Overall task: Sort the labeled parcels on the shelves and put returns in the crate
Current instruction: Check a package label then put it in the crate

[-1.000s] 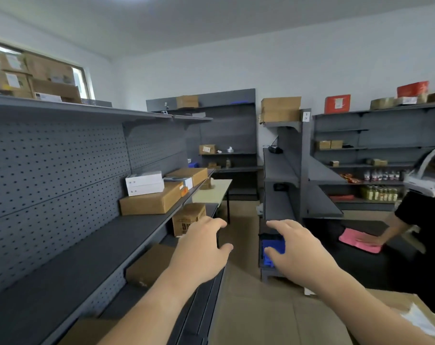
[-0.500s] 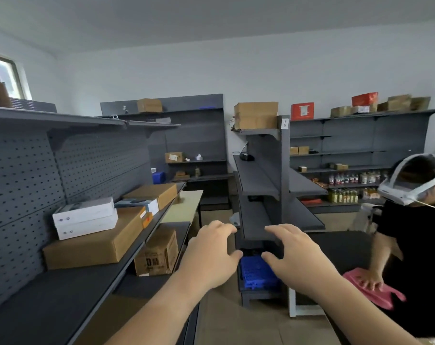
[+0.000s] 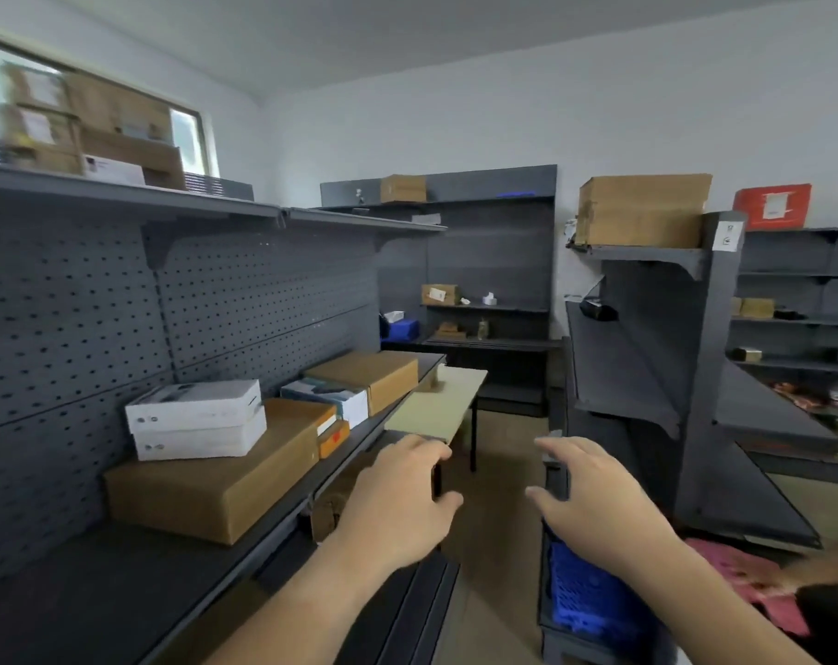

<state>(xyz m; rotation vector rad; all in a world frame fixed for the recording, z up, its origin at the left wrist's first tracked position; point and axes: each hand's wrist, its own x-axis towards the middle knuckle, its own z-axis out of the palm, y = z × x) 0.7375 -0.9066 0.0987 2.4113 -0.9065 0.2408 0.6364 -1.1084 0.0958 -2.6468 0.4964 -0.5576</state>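
My left hand [image 3: 397,501] and my right hand [image 3: 594,501] are both held out in front of me, fingers apart, holding nothing. On the grey left shelf [image 3: 119,583] lies a large cardboard parcel [image 3: 215,487] with two white boxes [image 3: 194,419] stacked on it. Behind it are a small orange-labeled box [image 3: 333,436], a white and blue box [image 3: 330,398] and another cardboard parcel [image 3: 373,376]. A blue crate [image 3: 580,592] sits low on the middle rack, under my right forearm. My left hand is to the right of the large parcel, apart from it.
Cardboard boxes [image 3: 95,132] crowd the top left shelf. A small beige table [image 3: 436,407] stands in the aisle ahead. A grey middle rack [image 3: 656,376] carries a big cardboard box [image 3: 642,208]. Another person's hand rests on a pink packet [image 3: 743,578] at the lower right.
My view has swung left and moved closer to the left shelf. Both hands stay raised and empty, a little further apart. The other person has mostly slipped out of view on the right.
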